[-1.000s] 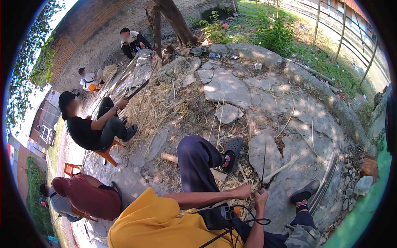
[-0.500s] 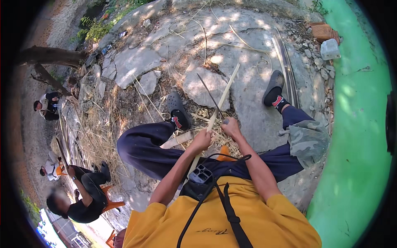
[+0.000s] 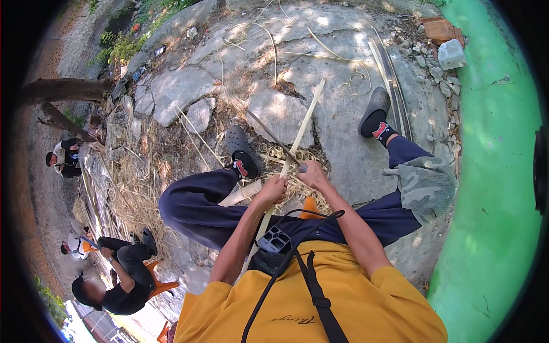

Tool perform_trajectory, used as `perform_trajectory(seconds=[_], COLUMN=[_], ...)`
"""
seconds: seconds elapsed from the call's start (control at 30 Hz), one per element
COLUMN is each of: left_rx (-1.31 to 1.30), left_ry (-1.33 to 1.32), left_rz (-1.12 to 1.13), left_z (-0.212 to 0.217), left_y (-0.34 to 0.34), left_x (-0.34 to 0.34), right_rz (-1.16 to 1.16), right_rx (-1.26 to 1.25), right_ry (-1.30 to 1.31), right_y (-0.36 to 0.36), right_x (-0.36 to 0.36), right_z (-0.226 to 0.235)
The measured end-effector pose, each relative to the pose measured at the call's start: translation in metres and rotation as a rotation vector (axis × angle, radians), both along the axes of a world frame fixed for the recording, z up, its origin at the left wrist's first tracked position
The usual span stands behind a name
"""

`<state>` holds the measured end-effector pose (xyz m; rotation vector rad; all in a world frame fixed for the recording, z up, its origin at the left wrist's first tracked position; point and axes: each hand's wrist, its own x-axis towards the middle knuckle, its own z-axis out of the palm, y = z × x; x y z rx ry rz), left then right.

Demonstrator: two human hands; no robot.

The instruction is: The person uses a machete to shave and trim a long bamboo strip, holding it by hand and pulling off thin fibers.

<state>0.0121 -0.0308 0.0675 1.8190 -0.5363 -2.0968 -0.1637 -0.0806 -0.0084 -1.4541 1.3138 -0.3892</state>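
Left hand [image 3: 273,190] fingers wrapped tight round the pale bamboo strip [image 3: 299,131]; right hand [image 3: 311,173], just beside it, fingers curled on a knife [image 3: 273,139] handle, blade lying along the strip. The strip runs from the lap out over the cracked rock [image 3: 280,108]; likely risk: the blade slips off the strip toward the left fingers or the near shoe [image 3: 241,151] if the strip twists.

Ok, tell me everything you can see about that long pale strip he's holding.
The bamboo strip is long, thin and pale yellow, looking like split cane. It slants from the person's lap up and away over the cracked stone ground. The left hand grips its lower part; the right hand holds a dark blade against it.
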Motion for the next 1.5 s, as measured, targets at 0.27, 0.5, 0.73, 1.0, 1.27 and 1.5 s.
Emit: perform_trajectory(seconds=[0.27,0.5,0.73,1.0,1.27,1.5], left_rx=[0.067,0.052,0.097,0.103,0.109,0.057], left_ry=[0.192,0.172,0.171,0.244,0.219,0.204], left_rz=[0.093,0.047,0.061,0.096,0.069,0.068], left_z=[0.003,0.001,0.010,0.007,0.010,0.001], left_y=[0.001,-0.001,0.013,0.006,0.013,0.006], left_x=[-0.004,0.005,-0.002,0.003,0.004,0.005], right_rz=[-0.007,0.018,-0.074,0.091,-0.081,0.023], right_rx=[0.000,-0.012,0.034,-0.077,0.055,0.144], right_ry=[0.060,0.061,0.108,0.045,0.033,-0.100], right_y=[0.004,0.014,-0.012,0.016,-0.007,0.014], right_x=[0.001,0.007,0.002,0.004,0.003,0.002], right_z=[0.003,0.018,-0.011,0.007,-0.013,-0.021])
